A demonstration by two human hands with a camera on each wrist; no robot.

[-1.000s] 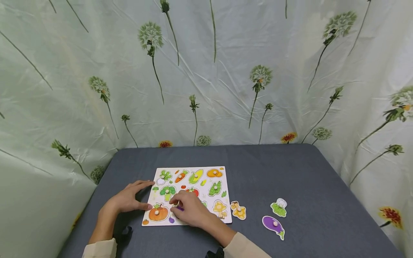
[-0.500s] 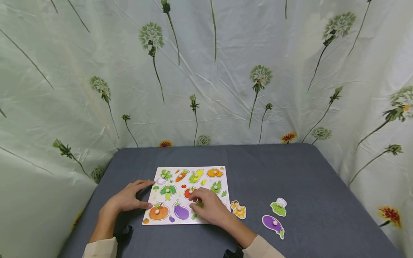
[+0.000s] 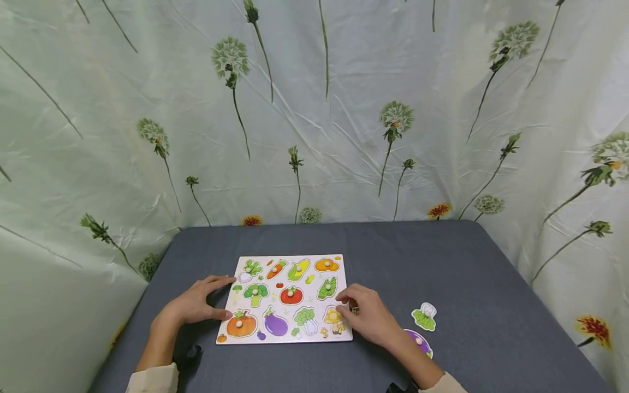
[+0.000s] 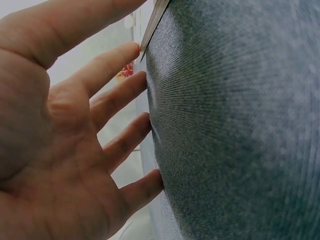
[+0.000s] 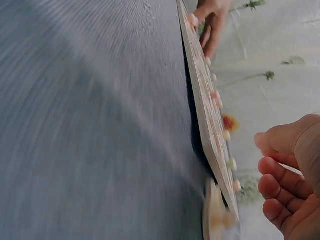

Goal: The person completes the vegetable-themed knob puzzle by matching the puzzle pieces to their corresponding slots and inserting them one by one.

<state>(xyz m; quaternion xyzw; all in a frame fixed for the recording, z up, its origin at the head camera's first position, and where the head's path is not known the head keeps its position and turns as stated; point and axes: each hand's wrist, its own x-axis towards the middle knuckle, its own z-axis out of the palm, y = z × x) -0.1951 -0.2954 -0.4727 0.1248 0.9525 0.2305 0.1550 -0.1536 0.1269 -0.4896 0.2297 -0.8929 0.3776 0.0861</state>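
A white vegetable peg puzzle board [image 3: 314,278] lies on the table. My left hand [image 3: 196,301] rests against its left edge with thumb and index finger; in the left wrist view the fingers [image 4: 120,102] are straight and spread. Over the board's right edge hovers my right hand [image 3: 371,316], fingers bent and holding nothing visible. Beneath it a mushroom puzzle piece [image 5: 215,212] lies beside the board, mostly hidden in the head view. Pumpkin [image 3: 241,324], tomato [image 3: 291,295] and several other pieces with knobs sit in the board. The eggplant picture [image 3: 276,324] and bok choy picture [image 3: 307,320] show no knobs.
Right of the board lie a bok choy piece [image 3: 424,317] and a purple eggplant piece [image 3: 418,343], the latter partly behind my right forearm. A dark grey cloth [image 3: 403,262] covers the table. Behind it hangs a floral curtain [image 3: 334,136].
My right hand has moved rightward from the eggplant picture across the board to the mushroom piece, which it now mostly covers. The left hand and the board stay in place.
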